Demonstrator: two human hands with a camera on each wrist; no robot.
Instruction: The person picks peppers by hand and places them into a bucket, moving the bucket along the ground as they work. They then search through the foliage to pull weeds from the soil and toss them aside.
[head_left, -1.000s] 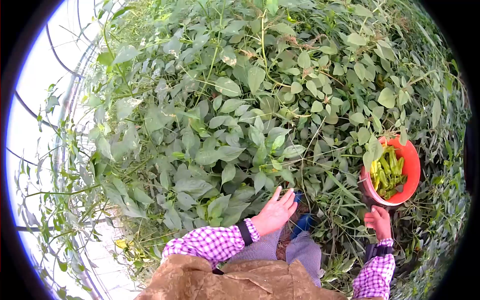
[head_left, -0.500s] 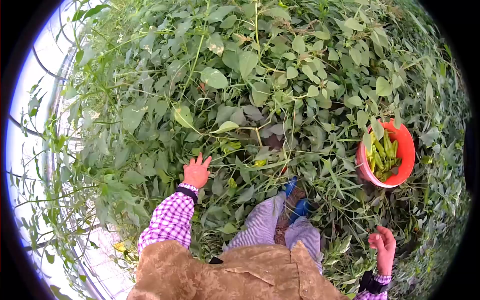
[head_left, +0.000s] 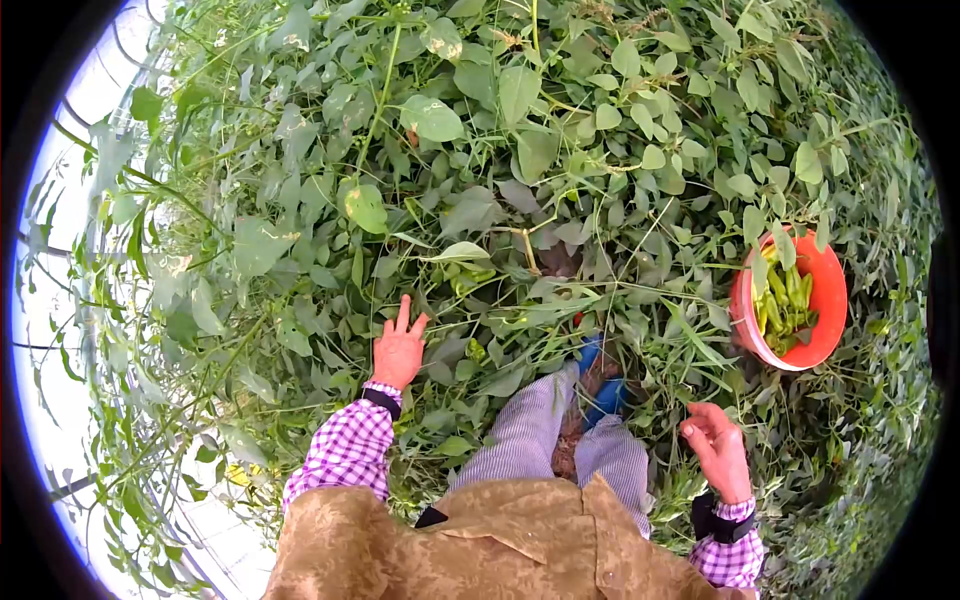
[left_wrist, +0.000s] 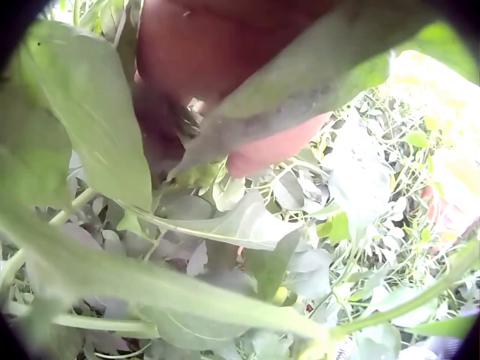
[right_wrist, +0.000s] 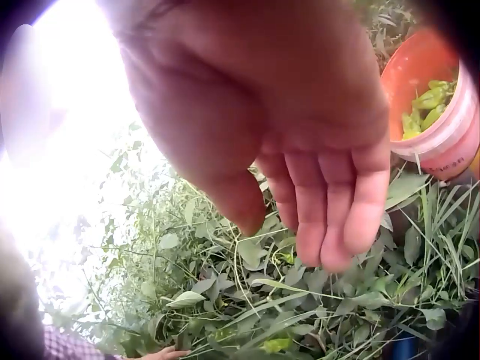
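My left hand (head_left: 398, 358) reaches into the leafy plants (head_left: 300, 255) with its fingers spread, back of the hand up. In the left wrist view, leaves partly cover that hand (left_wrist: 225, 49), and no held thing shows. Near its fingertips, light green peppers (head_left: 468, 283) show among the leaves. Over the greenery to the right of my legs, the right hand (head_left: 718, 452) hovers with loosely bent fingers. Its palm (right_wrist: 255, 82) holds nothing in the right wrist view. Beyond it stands a red bucket (head_left: 828, 318) with several green peppers (head_left: 785, 300) inside.
Dense foliage and long stems surround my legs (head_left: 525, 430) and blue shoes (head_left: 604, 400). A thin branch (head_left: 525, 235) crosses in front of me. Along the left side run a bright pale sheet and dark curved hoops (head_left: 75, 118).
My left hand has swung from in front of my legs leftward into the plants, where its fingers spread. The right hand has moved away from beside the bucket, back toward my body.
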